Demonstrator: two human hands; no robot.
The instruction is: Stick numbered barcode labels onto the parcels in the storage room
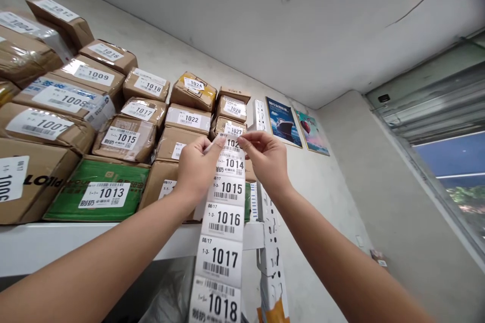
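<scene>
A long strip of white number labels hangs down in front of me, printed 1014, 1015, 1016, 1017 and 1018 from upper to lower. Its top end is between my hands. My left hand is closed on the strip's left edge, thumb in front. With thumb and fingertips, my right hand pinches the upper right edge. A label between the fingertips reads 102-something, its last digit partly covered; I cannot tell whether it belongs to the strip. Just behind the hands are stacked cardboard parcels.
A white shelf carries several labelled parcels, among them a green parcel marked 1013. A perforated white post stands at the shelf's right end. Posters hang on the wall behind. A half-raised roller shutter is at the right.
</scene>
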